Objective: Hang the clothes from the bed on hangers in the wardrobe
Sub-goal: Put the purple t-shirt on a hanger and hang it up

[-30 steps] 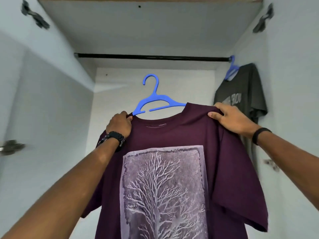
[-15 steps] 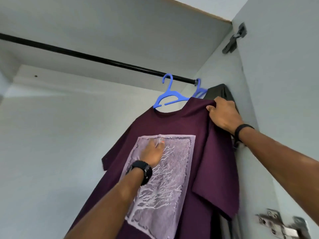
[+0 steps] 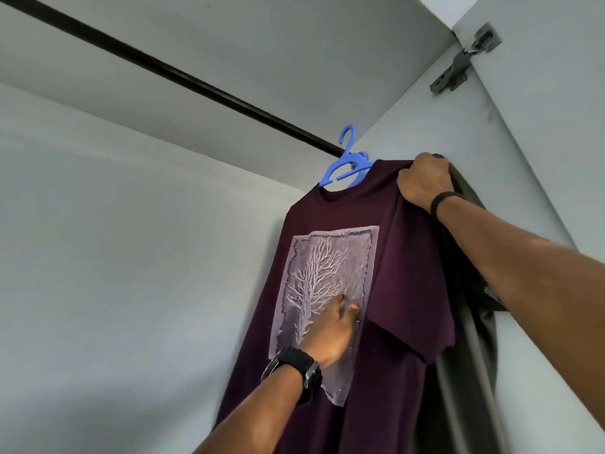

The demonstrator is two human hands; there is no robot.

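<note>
Our right hand point(image 3: 425, 181) curls its fingers point(image 3: 413, 173) over the shoulder seam of the maroon T-shirt point(image 3: 409, 263), gripping the fabric at the top where it drapes the blue hanger point(image 3: 340, 167). Our left hand point(image 3: 330, 329) lies lower down, its fingers point(image 3: 340, 301) stretched out and fairly straight against the pale tree print point(image 3: 324, 273) on the shirt's chest, pressing on it and holding nothing. A black watch point(image 3: 294, 365) sits on the left wrist and a thin black band point(image 3: 440, 204) on the right.

The shirt hangs at the far right end of the wardrobe, its hanger's hook point(image 3: 347, 136) raised at the dark rail point(image 3: 196, 83); from this angle we cannot tell whether the hook rests over the rail or only stands in front of it. A second blue hook shows just behind the first, largely hidden. Crowding the same corner, a dark grey garment point(image 3: 471, 371) hangs directly behind the maroon shirt and against the right side wall point(image 3: 425, 109), touching the shirt's sleeve and our right hand. The pale back wall point(image 3: 131, 240) spreads out to the left, the wardrobe's top panel point(image 3: 262, 44) runs overhead, and a metal door hinge point(image 3: 465, 59) is fixed high on the right.
</note>
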